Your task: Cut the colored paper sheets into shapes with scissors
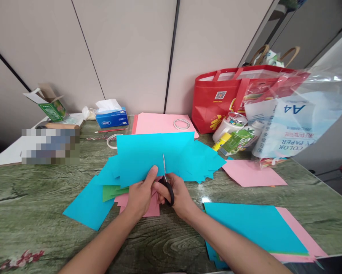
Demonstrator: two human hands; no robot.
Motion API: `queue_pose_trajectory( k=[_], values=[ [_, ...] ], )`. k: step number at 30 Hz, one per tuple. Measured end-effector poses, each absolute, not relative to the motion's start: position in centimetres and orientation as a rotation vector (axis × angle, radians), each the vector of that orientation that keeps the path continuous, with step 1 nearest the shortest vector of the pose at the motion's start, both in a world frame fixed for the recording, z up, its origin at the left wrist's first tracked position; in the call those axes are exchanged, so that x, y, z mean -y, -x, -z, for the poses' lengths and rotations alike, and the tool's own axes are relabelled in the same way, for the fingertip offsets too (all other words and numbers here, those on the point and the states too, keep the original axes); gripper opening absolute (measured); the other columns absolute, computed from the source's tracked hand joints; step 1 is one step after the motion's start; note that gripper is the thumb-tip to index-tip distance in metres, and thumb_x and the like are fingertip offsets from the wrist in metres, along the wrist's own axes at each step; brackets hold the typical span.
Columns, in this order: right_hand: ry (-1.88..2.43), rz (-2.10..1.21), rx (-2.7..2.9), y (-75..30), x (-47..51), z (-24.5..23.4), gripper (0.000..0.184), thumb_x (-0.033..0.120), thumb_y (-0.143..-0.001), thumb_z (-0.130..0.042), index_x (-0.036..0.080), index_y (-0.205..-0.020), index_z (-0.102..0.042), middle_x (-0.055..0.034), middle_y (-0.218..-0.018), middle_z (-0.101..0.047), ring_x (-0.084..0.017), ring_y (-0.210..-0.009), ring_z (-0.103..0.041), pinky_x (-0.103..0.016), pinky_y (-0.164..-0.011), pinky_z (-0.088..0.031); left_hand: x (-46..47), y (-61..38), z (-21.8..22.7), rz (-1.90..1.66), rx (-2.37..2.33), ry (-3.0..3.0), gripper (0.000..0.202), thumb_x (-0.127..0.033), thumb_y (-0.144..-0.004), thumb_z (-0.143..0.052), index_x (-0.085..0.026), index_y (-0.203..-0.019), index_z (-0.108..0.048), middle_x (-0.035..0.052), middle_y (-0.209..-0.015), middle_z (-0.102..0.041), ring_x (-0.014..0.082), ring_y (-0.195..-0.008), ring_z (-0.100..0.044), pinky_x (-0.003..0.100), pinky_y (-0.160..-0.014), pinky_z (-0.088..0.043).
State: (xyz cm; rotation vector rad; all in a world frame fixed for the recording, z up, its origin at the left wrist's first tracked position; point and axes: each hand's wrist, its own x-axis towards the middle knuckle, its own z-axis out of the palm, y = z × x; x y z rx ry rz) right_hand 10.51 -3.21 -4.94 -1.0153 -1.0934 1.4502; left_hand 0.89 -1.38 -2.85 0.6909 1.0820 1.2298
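Observation:
My left hand point(142, 192) pinches the near edge of a blue paper sheet point(142, 152), its thumb lying on top. Black-handled scissors point(168, 190) sit in my right hand point(178, 192), fingers around the handles. The blade points away from me and shows above the blue sheet, near its middle. Beneath and around the held sheet lie more blue pieces point(88, 205), a few green pieces point(111, 192) and pink pieces point(152, 207). How far the paper is cut I cannot tell.
Stacked blue sheets point(253, 224) over pink ones lie front right. At the back stand a tissue box point(112, 117), pink paper point(159, 123) with a tape roll point(181, 124), and a red bag point(211, 102). A glue stick point(221, 141) and a clear paper packet point(291, 125) are right.

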Motion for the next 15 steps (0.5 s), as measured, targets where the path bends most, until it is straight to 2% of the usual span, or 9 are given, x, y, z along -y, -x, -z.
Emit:
queue_pose_trajectory(
  k=[4, 7, 15],
  values=[
    [1.056, -1.445, 1.08, -10.5, 3.3, 5.0, 0.036, 0.043, -0.066, -0.067, 0.017, -0.078, -0.046, 0.0068, -0.042, -0.051, -0.01, -0.038, -0.047, -0.022, -0.041, -0.036, 1.5, -1.1, 1.6, -1.119, -0.977, -0.617, 0.034, -0.042, -0.05, -0.073, -0.012, -0.055, -0.058, 0.0024, -0.044, -0.054, 0.0162, -0.039, -0.05, 0.03, -0.037, -0.042],
    [1.08, -1.436, 1.077, -10.4, 3.2, 4.9, 0.038, 0.045, -0.065, -0.067, 0.017, -0.076, -0.045, 0.0069, -0.041, -0.05, -0.01, -0.039, -0.047, -0.022, -0.042, -0.036, 1.4, -1.1, 1.3, -1.058, -0.944, -0.58, 0.034, -0.041, -0.052, -0.073, -0.011, -0.055, -0.058, 0.0037, -0.045, -0.055, 0.0166, -0.036, -0.049, 0.03, -0.032, -0.038],
    [1.089, -1.409, 1.043, -10.7, 2.8, 4.3, 0.043, 0.049, -0.06, -0.07, 0.019, -0.073, -0.042, 0.007, -0.042, -0.049, -0.01, -0.038, -0.045, -0.024, -0.042, -0.037, 1.3, -1.0, 1.7, -1.0, -0.902, -0.632, 0.036, -0.042, -0.059, -0.068, -0.012, -0.045, -0.053, 0.0034, -0.039, -0.051, 0.0151, -0.035, -0.047, 0.03, -0.037, -0.038]
  ],
)
